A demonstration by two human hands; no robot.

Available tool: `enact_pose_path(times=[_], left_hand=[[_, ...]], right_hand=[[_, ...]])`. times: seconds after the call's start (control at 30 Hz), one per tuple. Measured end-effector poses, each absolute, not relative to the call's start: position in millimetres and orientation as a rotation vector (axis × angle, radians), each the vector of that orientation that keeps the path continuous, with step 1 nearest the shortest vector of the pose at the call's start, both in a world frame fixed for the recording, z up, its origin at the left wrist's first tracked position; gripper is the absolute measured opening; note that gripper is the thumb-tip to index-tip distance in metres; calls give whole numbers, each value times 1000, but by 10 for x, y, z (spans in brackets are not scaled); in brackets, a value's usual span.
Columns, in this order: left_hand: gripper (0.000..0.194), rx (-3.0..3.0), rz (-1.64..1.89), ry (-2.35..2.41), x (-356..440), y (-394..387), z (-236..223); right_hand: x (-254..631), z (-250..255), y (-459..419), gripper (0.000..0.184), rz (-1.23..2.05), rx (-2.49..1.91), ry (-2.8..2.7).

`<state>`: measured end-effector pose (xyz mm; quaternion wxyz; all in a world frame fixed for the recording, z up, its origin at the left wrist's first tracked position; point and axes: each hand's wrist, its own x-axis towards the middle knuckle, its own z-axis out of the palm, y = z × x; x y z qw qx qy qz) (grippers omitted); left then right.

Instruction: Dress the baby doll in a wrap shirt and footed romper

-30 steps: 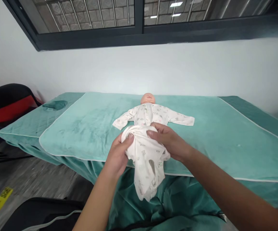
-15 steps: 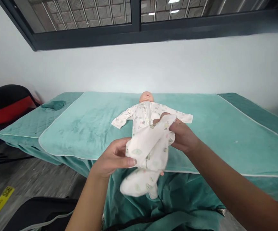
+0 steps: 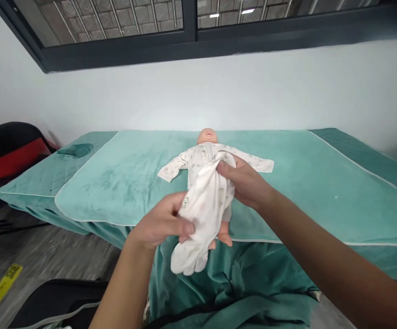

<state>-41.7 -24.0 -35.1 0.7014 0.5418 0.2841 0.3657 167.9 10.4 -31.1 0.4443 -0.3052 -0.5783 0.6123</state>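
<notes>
White baby pants (image 3: 205,205) with a small print hang bunched between my two hands over the bed's near edge. My left hand (image 3: 166,221) pinches the lower left side of the cloth, thumb on top. At the upper end, my right hand (image 3: 246,178) grips the gathered fabric with its thumb pressed on it. Behind them a baby doll (image 3: 207,135) lies on its back, head toward the wall. It wears a white printed long-sleeved top (image 3: 173,170) with the sleeves spread. One bare foot (image 3: 225,237) shows beside the pants; the doll's middle is mostly hidden.
A green plush cover (image 3: 304,196) with white piping lies over the bed, which has a face hole (image 3: 77,151) at its left end. A black and red chair (image 3: 13,153) stands at the left. Behind the bed are a white wall and a dark-framed window (image 3: 116,52).
My right hand has shifted left and turned, bunching the upper part of the pants. The pants hang narrower, and the doll's foot shows more. My left hand keeps its hold.
</notes>
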Motion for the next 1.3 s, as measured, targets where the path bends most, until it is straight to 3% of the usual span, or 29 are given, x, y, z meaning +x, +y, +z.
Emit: enact_pose_path(times=[0.1, 0.2, 0.27, 0.4, 0.57, 0.7, 0.8, 0.93, 1.17, 1.3], left_hand=[[31, 1239, 582, 637, -426, -266, -416], [29, 1112, 944, 732, -335, -246, -479], [37, 993, 1208, 741, -259, -219, -494], [54, 886, 1356, 725, -152, -189, -453], [56, 815, 1336, 769, -112, -203, -469], [55, 745, 1222, 830, -133, -304, -639], [58, 803, 939, 770, -164, -456, -795], [50, 915, 732, 709, -223, -625, -932], [48, 699, 1089, 877, -265, -711, -1196], [28, 794, 1035, 1074, -185, -790, -1302]], right_hand=[[1609, -357, 129, 48, 1511, -729, -1237], [1559, -455, 166, 55, 1499, -832, -1180], [1559, -538, 178, 57, 1459, -918, -1220], [1655, -663, 157, 58, 1600, -891, -1494], [1786, -638, 71, 45, 1939, -817, -1824], [1748, -614, -3, 38, 1775, -856, -1580], [1689, -658, -38, 41, 1659, -878, -1252], [1727, -795, -92, 48, 1697, -897, -1129], [1927, -1096, -449, 33, 1960, -960, -1712], [1915, -1285, -750, 32, 1942, -1152, -1532]])
